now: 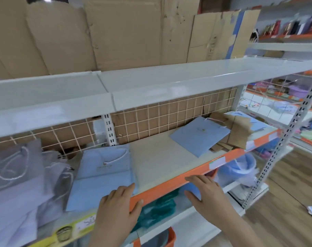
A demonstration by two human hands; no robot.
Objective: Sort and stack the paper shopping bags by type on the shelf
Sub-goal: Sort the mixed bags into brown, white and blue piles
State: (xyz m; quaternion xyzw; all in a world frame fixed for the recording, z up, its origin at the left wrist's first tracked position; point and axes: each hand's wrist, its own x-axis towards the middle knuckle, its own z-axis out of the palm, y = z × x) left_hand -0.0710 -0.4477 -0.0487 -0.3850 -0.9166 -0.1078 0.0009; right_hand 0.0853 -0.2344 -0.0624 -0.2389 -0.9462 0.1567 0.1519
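I see both forearms reaching forward and up from the bottom of the view. My left hand (118, 202) lies palm down, fingers straight and close together, with the thumb stuck out to the right. My right hand (206, 190) is also palm down, fingers extended to the left, thumb spread below them, gripping nothing.

Flattened cardboard sheets (126, 32) are propped upright at the far side. A blue plastic-lined bucket (240, 168) is seen lower right, above wooden flooring (285, 184).
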